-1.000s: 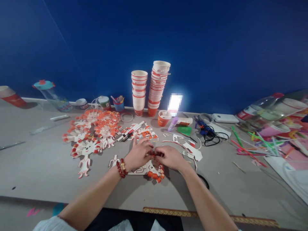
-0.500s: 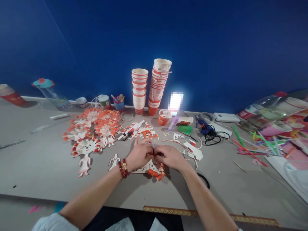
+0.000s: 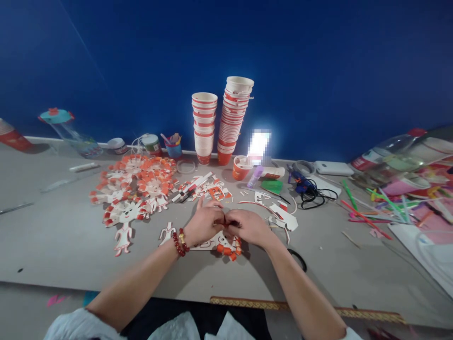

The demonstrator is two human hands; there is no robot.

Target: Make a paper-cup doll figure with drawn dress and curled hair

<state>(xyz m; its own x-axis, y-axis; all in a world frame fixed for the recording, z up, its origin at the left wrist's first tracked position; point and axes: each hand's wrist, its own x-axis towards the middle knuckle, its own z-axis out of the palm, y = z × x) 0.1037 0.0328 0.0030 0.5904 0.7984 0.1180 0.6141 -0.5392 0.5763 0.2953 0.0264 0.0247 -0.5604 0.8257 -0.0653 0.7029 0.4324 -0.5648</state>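
My left hand point(image 3: 205, 221), with a red bead bracelet point(image 3: 180, 242) at its wrist, pinches the upper edge of a paper doll point(image 3: 227, 242). The doll has a white drawn face and curled orange strips along its lower and right rim. My right hand point(image 3: 249, 227) closes on the same edge, and the two sets of fingertips meet. Exactly what they pinch there is hidden by the fingers. A white paper piece with drawn lines point(image 3: 205, 244) lies under my left hand. Beside my left wrist rests a white body cutout point(image 3: 167, 233).
Finished-looking paper dolls point(image 3: 126, 212) are heaped at left. Two stacks of paper cups point(image 3: 204, 127) stand at the back. Paper scraps point(image 3: 212, 188), a purple glue stick point(image 3: 255, 176), a blue glue gun point(image 3: 302, 185) with black cord, and bottles point(image 3: 385, 160) lie beyond and to the right.
The view has tilted slightly, so everything sits a little higher in the picture. Both hands stay together at the doll's edge; their grip looks almost the same.
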